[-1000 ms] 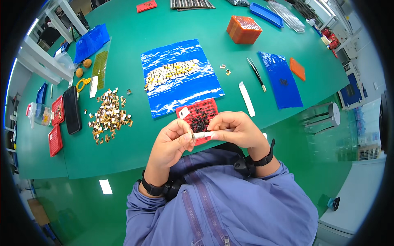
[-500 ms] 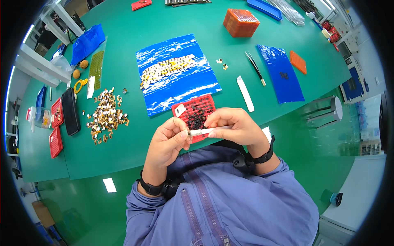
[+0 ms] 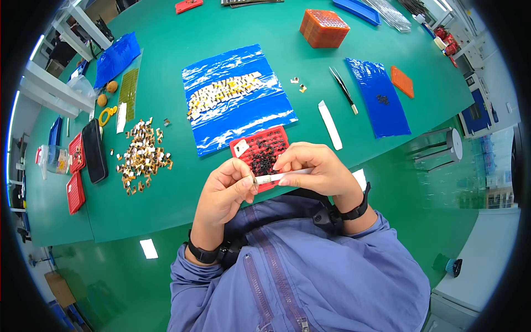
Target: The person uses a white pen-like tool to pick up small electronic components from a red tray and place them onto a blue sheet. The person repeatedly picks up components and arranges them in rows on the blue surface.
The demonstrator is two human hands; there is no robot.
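Observation:
Close in front of me, my right hand pinches a slim white strip, which points left. Its tip meets the fingers of my left hand. Those fingers are closed on a tiny part at the strip's tip, too small and too covered to name. Just beyond both hands lies a red tray holding many small black pieces, its near side partly covered by my fingers. Farther off, a blue sheet carries rows of small white-and-gold parts. A loose heap of similar parts lies to the left.
Tweezers, another white strip and a blue sheet with black bits lie to the right. Stacked orange trays stand at the back. A black case, red trays and yellow scissors are at left.

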